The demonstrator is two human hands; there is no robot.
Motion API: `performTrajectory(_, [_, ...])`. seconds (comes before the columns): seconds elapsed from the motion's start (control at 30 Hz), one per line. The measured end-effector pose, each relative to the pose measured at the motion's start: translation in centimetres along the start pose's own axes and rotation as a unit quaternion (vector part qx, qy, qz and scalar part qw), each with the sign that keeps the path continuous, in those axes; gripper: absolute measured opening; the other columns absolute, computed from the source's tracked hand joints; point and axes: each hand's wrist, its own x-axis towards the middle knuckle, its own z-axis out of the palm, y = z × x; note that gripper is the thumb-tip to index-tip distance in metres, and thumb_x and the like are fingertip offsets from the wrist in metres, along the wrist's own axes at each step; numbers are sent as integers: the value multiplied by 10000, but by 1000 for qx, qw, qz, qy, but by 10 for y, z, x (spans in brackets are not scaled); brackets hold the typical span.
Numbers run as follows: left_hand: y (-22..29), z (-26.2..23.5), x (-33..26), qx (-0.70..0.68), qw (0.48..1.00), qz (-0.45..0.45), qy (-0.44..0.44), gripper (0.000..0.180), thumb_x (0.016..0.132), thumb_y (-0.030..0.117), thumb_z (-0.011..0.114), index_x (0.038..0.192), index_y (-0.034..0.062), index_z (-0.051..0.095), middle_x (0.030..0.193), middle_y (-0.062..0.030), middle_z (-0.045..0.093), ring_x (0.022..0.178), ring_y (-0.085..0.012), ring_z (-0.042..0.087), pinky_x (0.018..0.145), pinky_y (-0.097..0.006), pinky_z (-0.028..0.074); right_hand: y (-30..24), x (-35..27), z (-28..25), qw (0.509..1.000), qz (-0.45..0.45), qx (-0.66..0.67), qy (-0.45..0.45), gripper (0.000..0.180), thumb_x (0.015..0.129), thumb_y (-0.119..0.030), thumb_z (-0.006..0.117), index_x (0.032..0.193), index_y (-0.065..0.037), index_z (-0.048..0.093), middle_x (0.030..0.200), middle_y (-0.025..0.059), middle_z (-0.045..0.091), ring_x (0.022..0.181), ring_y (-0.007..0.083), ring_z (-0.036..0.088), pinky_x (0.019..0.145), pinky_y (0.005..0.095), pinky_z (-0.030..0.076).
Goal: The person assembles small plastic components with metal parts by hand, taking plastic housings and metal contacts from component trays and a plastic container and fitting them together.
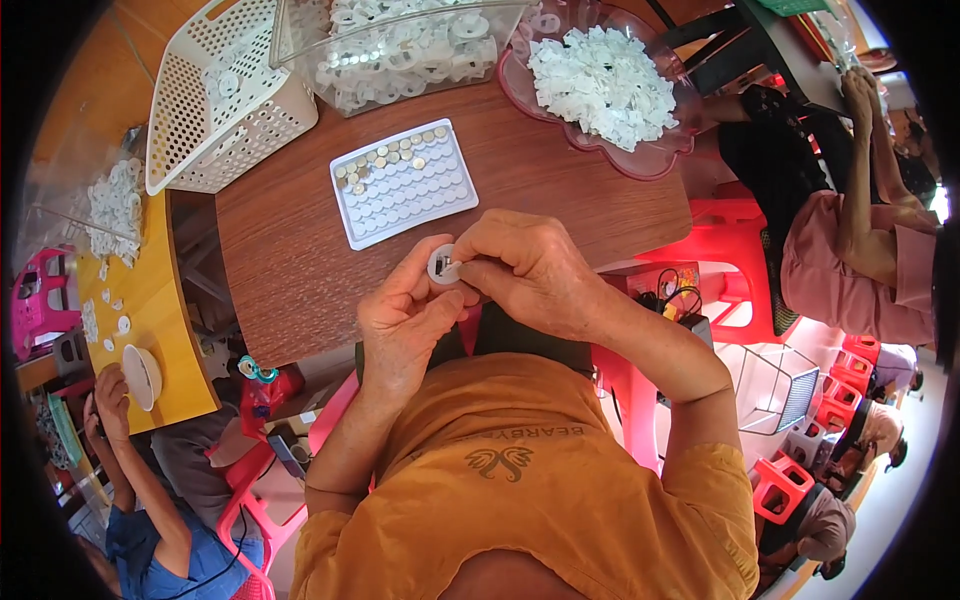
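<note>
Between both hands, a small white round part (443, 264) sits pinched in the left hand (405, 325) fingertips, while the right hand (530, 270) pinches a tiny piece against it. Seating it well likely needs a steady, square press. Just beyond lies a white tray (404, 182) of small discs; farther off, a clear bin (400, 50) of white rings.

Both hands (405, 320) (525, 265) meet, fingers (470, 262) pinched together.

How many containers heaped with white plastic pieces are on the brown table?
2: a clear tub at the far middle and a pink scalloped tray at the far right. The white perforated basket looks nearly bare.
</note>
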Motion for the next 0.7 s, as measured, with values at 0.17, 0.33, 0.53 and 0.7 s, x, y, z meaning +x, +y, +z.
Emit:
performTrajectory(0.17, [1,0,2,-10,1000,2,-17,443,863,-30,541,1289,-40,422,1003,-61,601,832,-84,576,710,-203,468,3,3,2,1000,-23,19,-3,131,734,19,649,848,-24,601,751,109,596,678,268,596,582,335,464])
performTrajectory(0.33, [5,0,2,6,1000,-13,-3,418,860,-28,536,1271,-15,460,906,-49,624,764,-68,573,645,-176,455,6,4,0,998,-64,-9,-13,160,721,16,658,864,-25,598,747,102,594,692,270,592,581,346,461])
performTrajectory(0.53, [3,1,3,6,1000,-23,13,409,858,-8,548,1262,5,483,862,-44,634,713,-61,571,599,-164,441,5,5,1,992,-105,-74,4,212,683,28,656,877,-33,594,719,98,553,684,288,554,561,370,440])
performTrajectory(0.7, [3,1,3,8,1000,-23,15,403,857,-6,552,1255,9,492,835,-45,642,692,-60,569,582,-164,436,6,6,0,991,-120,-64,9,221,678,27,654,879,-38,591,721,101,540,681,290,547,559,374,437])
